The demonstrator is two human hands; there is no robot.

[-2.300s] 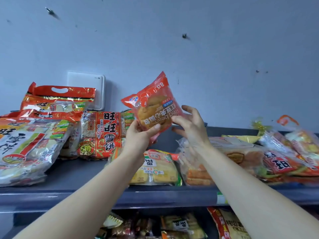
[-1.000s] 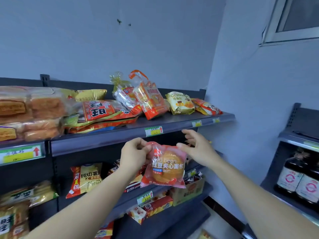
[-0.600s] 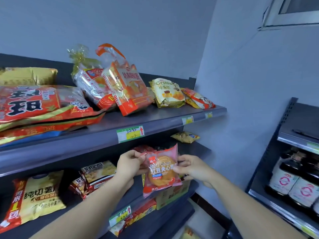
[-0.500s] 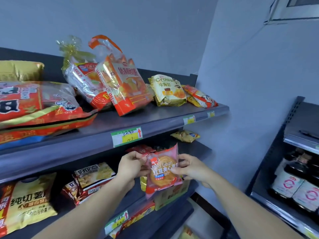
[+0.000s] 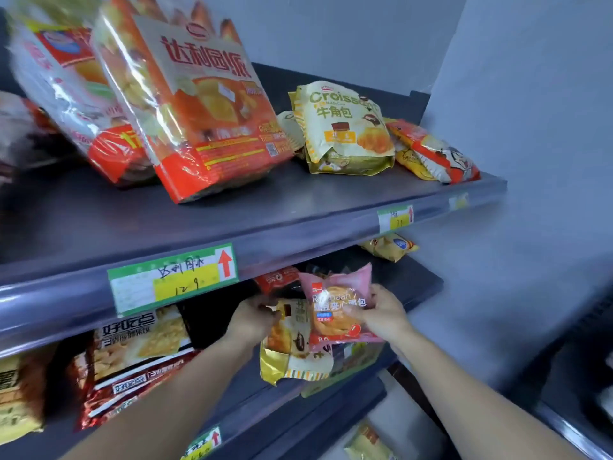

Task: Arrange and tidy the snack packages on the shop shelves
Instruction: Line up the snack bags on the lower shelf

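A pink red-bean bun packet (image 5: 335, 303) is held upright at the front of the second shelf (image 5: 421, 280), under the top shelf (image 5: 298, 207). My right hand (image 5: 381, 315) grips its right side. My left hand (image 5: 253, 318) holds the top left corner of a gold croissant packet (image 5: 288, 346) that stands just behind and left of the bun packet. A red packet (image 5: 277, 278) lies further back on the same shelf.
The top shelf carries large orange cake bags (image 5: 195, 104), a croissant bag (image 5: 345, 127) and an orange-yellow packet (image 5: 431, 151). A price label (image 5: 172, 278) sits on its edge. Cracker packs (image 5: 132, 353) fill the second shelf's left; a small yellow packet (image 5: 389, 247) lies at its right.
The view has closed in on the second shelf. My left hand has left the bun packet and taken the gold croissant packet; my right hand alone now holds the bun packet.
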